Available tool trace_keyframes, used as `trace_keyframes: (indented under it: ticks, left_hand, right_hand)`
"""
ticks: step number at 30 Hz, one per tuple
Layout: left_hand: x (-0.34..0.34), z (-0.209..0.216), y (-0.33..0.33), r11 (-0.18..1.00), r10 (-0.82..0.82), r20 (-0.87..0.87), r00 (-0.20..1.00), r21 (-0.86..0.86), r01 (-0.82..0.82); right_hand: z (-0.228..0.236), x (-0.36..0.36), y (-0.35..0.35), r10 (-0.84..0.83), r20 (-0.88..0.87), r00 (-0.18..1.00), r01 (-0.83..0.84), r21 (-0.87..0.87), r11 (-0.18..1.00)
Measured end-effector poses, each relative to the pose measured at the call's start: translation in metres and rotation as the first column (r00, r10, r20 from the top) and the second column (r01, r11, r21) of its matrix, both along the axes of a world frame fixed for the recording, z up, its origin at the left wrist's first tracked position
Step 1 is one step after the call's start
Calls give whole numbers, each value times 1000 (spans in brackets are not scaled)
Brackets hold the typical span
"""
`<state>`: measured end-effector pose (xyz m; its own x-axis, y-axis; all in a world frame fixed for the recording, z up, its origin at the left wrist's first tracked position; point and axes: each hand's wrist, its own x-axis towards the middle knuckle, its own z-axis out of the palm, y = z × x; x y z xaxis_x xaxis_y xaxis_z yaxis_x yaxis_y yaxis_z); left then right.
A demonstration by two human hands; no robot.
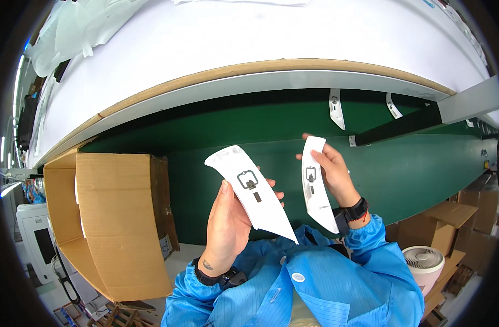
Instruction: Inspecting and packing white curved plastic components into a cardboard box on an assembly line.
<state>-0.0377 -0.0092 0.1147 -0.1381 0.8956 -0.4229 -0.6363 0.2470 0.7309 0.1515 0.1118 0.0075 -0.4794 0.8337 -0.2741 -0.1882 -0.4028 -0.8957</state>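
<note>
My left hand (227,226) is closed around a curved white plastic panel (253,191), wide at the top and tapering to a point. A grey ring-shaped outline and a small dark strip show on its face. In my right hand (334,173) is a narrower-looking white plastic panel (316,199) with similar marks, pinched near its upper end by the thumb. Both panels are held up side by side, apart from each other, over a green work surface (206,174). Fingers behind each panel are partly hidden.
An open cardboard box (118,218) stands at the left. Two more white panels, one nearer (336,109) and one farther right (393,106), lie on the green surface under a white shelf (271,32). A metal post (470,103) and a small white fan (423,261) are at the right.
</note>
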Motion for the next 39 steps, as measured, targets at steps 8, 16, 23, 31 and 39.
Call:
trace_keyframes:
  ticks: [8, 16, 23, 31, 39]
  left_hand:
    - [-1, 1, 0, 1000, -12, -12, 1000, -14, 12]
    - [3, -6, 3, 998, -55, -8, 998, -15, 55]
    - [7, -7, 3, 992, -102, -70, 992, -86, 96]
    - [1, -22, 4, 998, 16, -90, 996, -55, -21]
    - [-2, -20, 6, 988, -147, -155, 977, -70, 137]
  right_hand:
    - [18, -8, -30, -93, -212, 973, -22, -485, 874]
    - [52, -15, -39, -133, -456, 880, -102, -455, 885]
    - [63, -17, -44, -76, -571, 818, -211, -420, 883]
    - [65, -20, -43, -88, -495, 865, -139, -405, 904]
    - [62, -20, -42, -66, -521, 851, -161, -379, 911]
